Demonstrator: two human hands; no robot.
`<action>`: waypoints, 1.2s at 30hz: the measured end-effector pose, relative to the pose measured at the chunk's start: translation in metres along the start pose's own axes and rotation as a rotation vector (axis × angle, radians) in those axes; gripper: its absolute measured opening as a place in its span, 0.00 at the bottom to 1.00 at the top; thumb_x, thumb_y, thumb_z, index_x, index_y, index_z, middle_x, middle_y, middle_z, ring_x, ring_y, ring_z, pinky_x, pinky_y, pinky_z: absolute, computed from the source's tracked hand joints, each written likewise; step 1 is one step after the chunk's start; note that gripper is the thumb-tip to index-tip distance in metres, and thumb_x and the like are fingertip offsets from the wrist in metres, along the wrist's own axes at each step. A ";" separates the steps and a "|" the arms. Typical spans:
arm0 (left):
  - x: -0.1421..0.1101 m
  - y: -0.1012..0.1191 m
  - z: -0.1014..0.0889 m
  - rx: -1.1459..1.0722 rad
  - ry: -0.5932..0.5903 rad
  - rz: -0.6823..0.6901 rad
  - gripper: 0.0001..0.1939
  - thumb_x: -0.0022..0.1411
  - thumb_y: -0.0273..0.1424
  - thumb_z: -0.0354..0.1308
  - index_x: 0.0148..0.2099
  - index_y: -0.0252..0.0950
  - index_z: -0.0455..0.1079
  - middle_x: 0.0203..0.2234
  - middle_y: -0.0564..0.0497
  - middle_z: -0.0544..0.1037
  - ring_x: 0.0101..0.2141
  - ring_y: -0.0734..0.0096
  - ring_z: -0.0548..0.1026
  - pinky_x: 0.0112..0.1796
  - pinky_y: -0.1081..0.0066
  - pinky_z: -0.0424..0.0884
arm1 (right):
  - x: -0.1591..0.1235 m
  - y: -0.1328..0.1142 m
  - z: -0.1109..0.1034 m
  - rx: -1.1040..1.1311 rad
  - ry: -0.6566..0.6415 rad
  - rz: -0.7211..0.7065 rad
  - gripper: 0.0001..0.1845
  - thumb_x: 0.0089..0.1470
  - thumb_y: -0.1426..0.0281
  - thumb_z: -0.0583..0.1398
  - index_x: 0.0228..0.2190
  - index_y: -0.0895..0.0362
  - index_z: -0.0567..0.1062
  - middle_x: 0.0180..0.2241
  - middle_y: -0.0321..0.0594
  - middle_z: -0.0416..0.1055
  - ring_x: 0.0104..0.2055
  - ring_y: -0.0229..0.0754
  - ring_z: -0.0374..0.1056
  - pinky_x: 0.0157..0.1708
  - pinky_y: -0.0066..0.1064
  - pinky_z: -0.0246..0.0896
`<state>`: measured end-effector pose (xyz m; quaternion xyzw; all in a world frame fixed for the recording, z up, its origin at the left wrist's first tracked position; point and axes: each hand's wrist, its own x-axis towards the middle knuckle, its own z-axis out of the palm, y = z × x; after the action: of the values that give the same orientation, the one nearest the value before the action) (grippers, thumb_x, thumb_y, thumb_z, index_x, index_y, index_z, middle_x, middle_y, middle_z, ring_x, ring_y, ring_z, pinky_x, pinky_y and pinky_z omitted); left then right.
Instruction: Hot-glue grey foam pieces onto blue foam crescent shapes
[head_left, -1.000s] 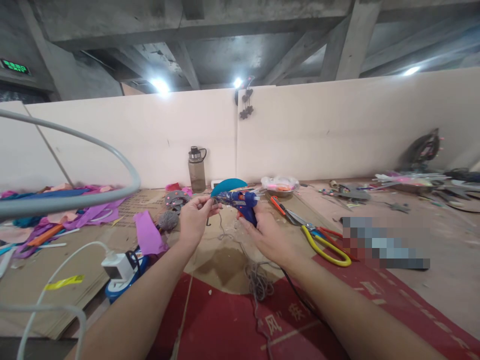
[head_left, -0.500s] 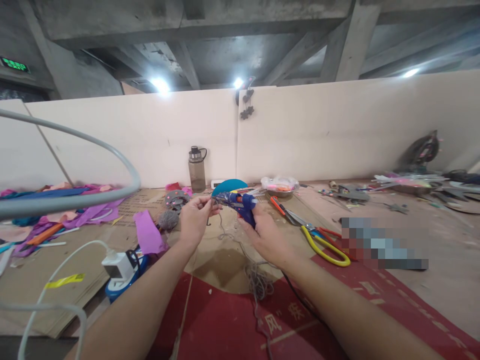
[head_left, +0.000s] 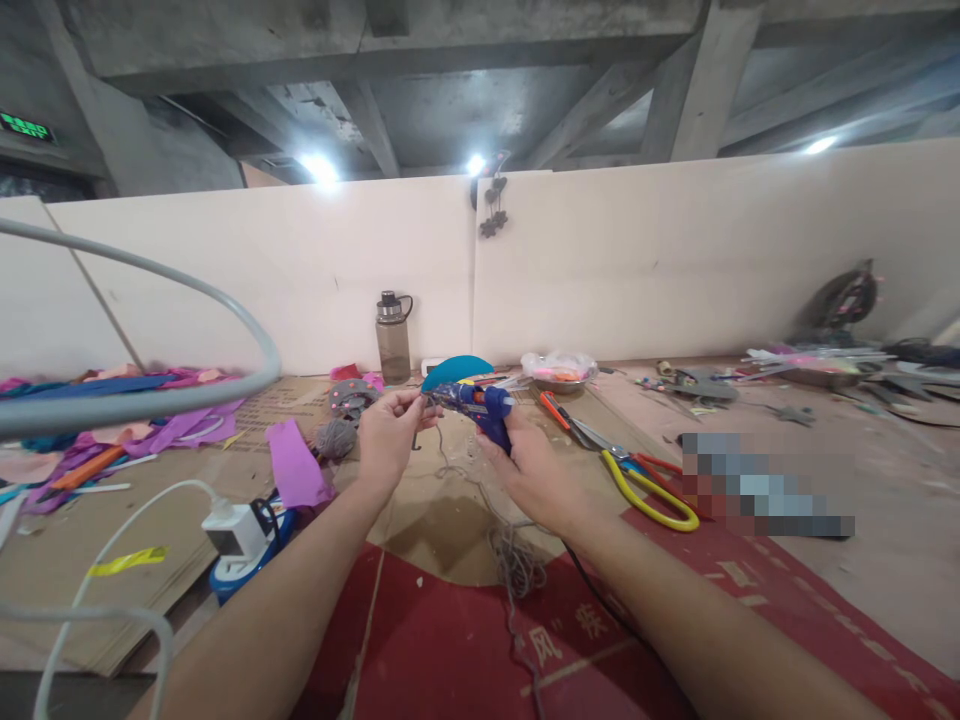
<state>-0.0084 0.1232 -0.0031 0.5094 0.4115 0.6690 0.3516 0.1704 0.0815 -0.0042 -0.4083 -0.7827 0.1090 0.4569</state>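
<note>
My right hand [head_left: 529, 465] is wrapped round the handle of a blue glue gun [head_left: 491, 405], whose nozzle points left. Just at the nozzle, the fingertips of my left hand [head_left: 390, 430] are pinched together. A strand of grey yarn [head_left: 442, 455] hangs from beside these fingers and runs down to a loose tangle [head_left: 517, 560] below the glue gun. What else the left fingertips may hold is too small to make out. Behind the glue gun shows a teal rounded piece [head_left: 457, 372]. The gun's dark cord passes under my right forearm.
Yellow-handled scissors [head_left: 649, 500] and an orange cutter [head_left: 555, 410] lie to the right. On the left are a white charger [head_left: 234, 530], a purple scrap [head_left: 296, 465] and a grey yarn ball [head_left: 335, 438]. A bottle [head_left: 393, 340] stands at the back. A grey tube [head_left: 150, 400] crosses the left foreground.
</note>
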 end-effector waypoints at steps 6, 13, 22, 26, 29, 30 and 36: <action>0.000 0.001 0.000 -0.026 0.014 -0.001 0.12 0.48 0.35 0.63 0.33 0.33 0.72 0.25 0.48 0.78 0.28 0.65 0.78 0.33 0.65 0.75 | 0.001 -0.001 -0.003 0.006 0.013 -0.022 0.20 0.56 0.69 0.50 0.52 0.55 0.60 0.47 0.48 0.68 0.48 0.47 0.64 0.47 0.41 0.58; 0.000 0.001 -0.001 -0.027 0.015 0.002 0.12 0.48 0.35 0.63 0.34 0.33 0.73 0.26 0.47 0.79 0.28 0.64 0.78 0.33 0.65 0.75 | 0.000 0.003 -0.002 0.008 0.027 -0.002 0.22 0.56 0.68 0.50 0.53 0.54 0.58 0.47 0.47 0.68 0.48 0.49 0.64 0.48 0.42 0.58; 0.000 0.003 -0.002 -0.035 -0.009 0.004 0.13 0.50 0.36 0.61 0.35 0.32 0.72 0.26 0.47 0.79 0.30 0.64 0.78 0.35 0.64 0.74 | 0.001 0.004 -0.004 0.036 0.048 -0.026 0.20 0.56 0.68 0.51 0.51 0.57 0.60 0.48 0.49 0.67 0.48 0.49 0.64 0.47 0.43 0.58; 0.000 0.002 -0.002 -0.043 -0.004 0.004 0.13 0.50 0.35 0.61 0.35 0.32 0.72 0.27 0.46 0.79 0.31 0.63 0.78 0.35 0.64 0.74 | 0.001 0.004 -0.003 0.030 0.056 0.003 0.19 0.56 0.68 0.51 0.50 0.58 0.61 0.46 0.50 0.67 0.47 0.49 0.64 0.47 0.43 0.58; -0.001 0.003 -0.002 -0.044 -0.003 0.009 0.13 0.50 0.35 0.61 0.35 0.31 0.72 0.27 0.46 0.79 0.31 0.63 0.78 0.35 0.64 0.74 | 0.002 0.005 -0.003 0.040 0.070 -0.007 0.20 0.56 0.68 0.51 0.50 0.58 0.61 0.47 0.50 0.67 0.48 0.49 0.64 0.47 0.42 0.58; -0.001 0.003 -0.001 -0.045 -0.003 0.009 0.13 0.50 0.35 0.61 0.35 0.31 0.72 0.27 0.46 0.79 0.31 0.63 0.78 0.35 0.64 0.74 | 0.002 0.005 -0.003 0.041 0.071 -0.006 0.20 0.56 0.68 0.51 0.50 0.58 0.61 0.47 0.50 0.67 0.48 0.49 0.64 0.47 0.42 0.58; -0.002 0.005 -0.001 -0.054 0.005 0.010 0.13 0.50 0.35 0.61 0.35 0.31 0.71 0.26 0.47 0.79 0.31 0.63 0.78 0.34 0.66 0.74 | 0.002 0.004 -0.005 0.035 0.044 0.051 0.18 0.56 0.67 0.51 0.48 0.60 0.63 0.42 0.50 0.69 0.43 0.49 0.65 0.44 0.42 0.59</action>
<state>-0.0097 0.1193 0.0007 0.5003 0.3914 0.6829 0.3607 0.1760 0.0847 -0.0029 -0.4222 -0.7599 0.1252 0.4782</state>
